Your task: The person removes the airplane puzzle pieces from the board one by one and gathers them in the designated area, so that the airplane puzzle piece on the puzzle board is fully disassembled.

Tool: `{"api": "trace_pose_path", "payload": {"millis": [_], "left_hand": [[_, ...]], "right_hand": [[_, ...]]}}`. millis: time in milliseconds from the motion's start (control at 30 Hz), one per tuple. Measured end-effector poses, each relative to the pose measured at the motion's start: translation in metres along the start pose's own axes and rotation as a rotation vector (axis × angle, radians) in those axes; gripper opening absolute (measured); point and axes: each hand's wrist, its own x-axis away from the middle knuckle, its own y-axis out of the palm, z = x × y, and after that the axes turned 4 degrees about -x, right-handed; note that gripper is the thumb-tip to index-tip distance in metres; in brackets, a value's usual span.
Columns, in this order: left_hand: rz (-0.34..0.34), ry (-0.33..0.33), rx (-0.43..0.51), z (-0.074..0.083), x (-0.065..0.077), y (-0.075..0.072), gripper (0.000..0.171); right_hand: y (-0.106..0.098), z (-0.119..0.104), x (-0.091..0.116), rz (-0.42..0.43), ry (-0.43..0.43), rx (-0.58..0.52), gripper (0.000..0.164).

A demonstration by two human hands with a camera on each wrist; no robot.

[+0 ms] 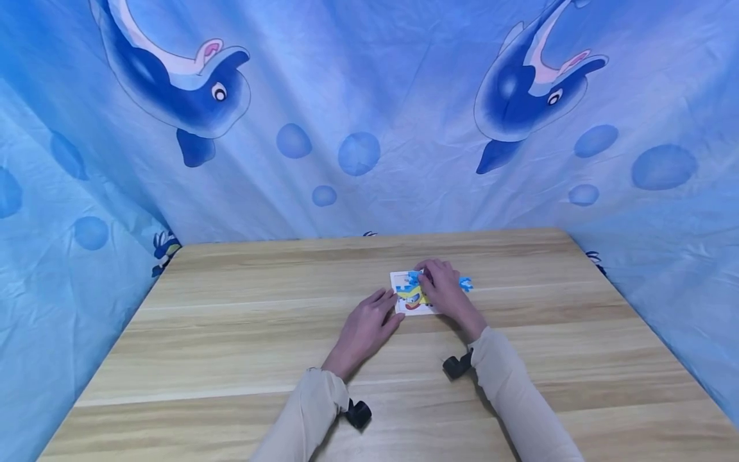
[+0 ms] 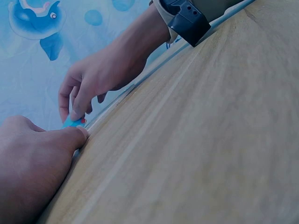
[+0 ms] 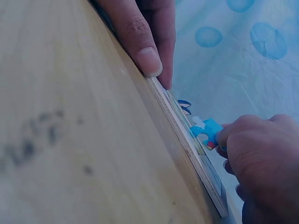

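On the table lies a small puzzle board [image 1: 417, 312] with a white border and a yellow, blue and red picture partly filled in. My left hand [image 1: 362, 328] rests at its left side, the thumb and fingertips touching the edge near the close corner. Above the board, my right hand [image 1: 447, 292] pinches a blue puzzle piece [image 3: 211, 132] with a bit of red between thumb and fingers. The piece is tilted up from the board's surface in the right wrist view. Part of the board is hidden under the right hand.
Another blue puzzle piece [image 1: 466, 283] lies just right of the board, partly behind the right hand. The wooden table [image 1: 231, 333] spreads around both arms. A blue curtain [image 1: 369, 83] with printed dolphins hangs behind the table and along its sides.
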Motion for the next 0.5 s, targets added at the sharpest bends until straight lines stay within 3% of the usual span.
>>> {"api": "trace_pose_path", "payload": {"millis": [267,500], "left_hand": [[0.000,-0.008,-0.010,0.000,0.003,-0.002,0.050],[-0.030,-0.018,-0.017,0.002,0.002,-0.003,0.050]], "right_hand": [[-0.002,-0.001,-0.001,0.010,-0.018,-0.089,0.017],[-0.010,0.000,0.004,0.005,0.024,-0.207,0.017]]}}
